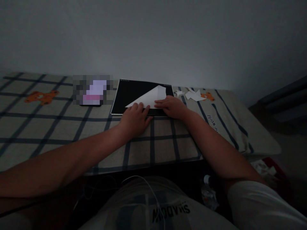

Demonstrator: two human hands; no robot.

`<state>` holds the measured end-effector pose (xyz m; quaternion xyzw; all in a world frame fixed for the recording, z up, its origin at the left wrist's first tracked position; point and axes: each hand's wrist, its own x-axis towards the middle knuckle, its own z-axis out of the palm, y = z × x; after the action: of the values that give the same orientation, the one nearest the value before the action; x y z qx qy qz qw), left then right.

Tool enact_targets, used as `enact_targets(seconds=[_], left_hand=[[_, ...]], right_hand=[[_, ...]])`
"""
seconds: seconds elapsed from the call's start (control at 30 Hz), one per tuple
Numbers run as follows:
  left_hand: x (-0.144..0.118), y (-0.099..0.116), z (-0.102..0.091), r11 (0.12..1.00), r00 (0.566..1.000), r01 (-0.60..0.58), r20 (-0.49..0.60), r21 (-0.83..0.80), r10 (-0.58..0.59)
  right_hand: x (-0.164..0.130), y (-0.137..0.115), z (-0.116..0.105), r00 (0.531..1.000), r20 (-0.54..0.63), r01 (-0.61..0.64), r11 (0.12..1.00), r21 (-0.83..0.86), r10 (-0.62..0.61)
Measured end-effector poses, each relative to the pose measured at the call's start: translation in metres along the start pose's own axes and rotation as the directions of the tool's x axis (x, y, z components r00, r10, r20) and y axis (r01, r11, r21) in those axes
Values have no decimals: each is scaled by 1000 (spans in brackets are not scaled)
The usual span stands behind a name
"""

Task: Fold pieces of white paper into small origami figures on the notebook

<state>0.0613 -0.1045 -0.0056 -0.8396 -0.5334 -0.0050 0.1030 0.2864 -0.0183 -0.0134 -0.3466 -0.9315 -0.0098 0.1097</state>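
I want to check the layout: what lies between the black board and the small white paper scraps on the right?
In the head view, only bare checked cloth lies between the black board and the paper scraps; the right hand rests just below.

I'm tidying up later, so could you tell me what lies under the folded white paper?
The folded white paper lies on a black board, itself on the checked cloth. Both hands cover its near edge.

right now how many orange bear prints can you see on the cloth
2. One bear print lies at the far left of the checked cloth. The other bear print is at the far right, beside the paper scraps, which may cover part of it.
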Motion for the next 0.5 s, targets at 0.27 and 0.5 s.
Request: enact_targets(seconds=[0.27, 0.5], left_hand=[[-1, 1, -1, 1000, 1000, 6, -12, 3, -6], [0, 1, 0, 1000, 1000, -4, -2, -5, 4]], right_hand=[[-2, -2, -2, 1000, 2, -2, 999, -35, 2], [-1, -2, -3, 1000, 25, 5, 999, -41, -4]])
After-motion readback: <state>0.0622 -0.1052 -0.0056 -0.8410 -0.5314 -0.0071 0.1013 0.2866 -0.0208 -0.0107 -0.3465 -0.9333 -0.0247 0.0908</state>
